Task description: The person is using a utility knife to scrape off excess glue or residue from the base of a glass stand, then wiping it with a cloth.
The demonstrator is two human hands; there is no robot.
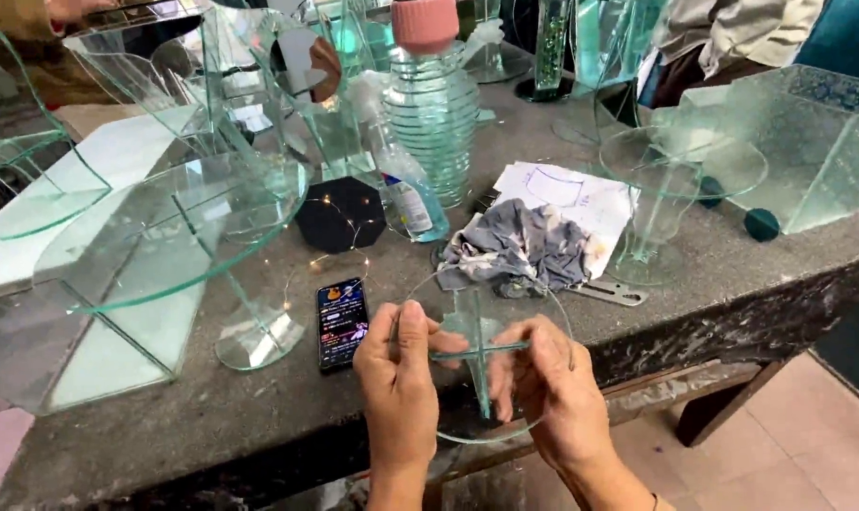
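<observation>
A clear bottle [433,123] with a pink cap stands far back. Both hands, left hand [398,378] and right hand [550,388], hold the round glass piece [486,355] between them.

Round clear glass disc [486,378], crossed glass strips on top, at bench edge.

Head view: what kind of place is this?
Probably a small glass craft workshop. Both hands, left and right, hold a round glass disc with crossed glass strips; finished glass stands crowd the rough stone workbench, beside a rag.
</observation>
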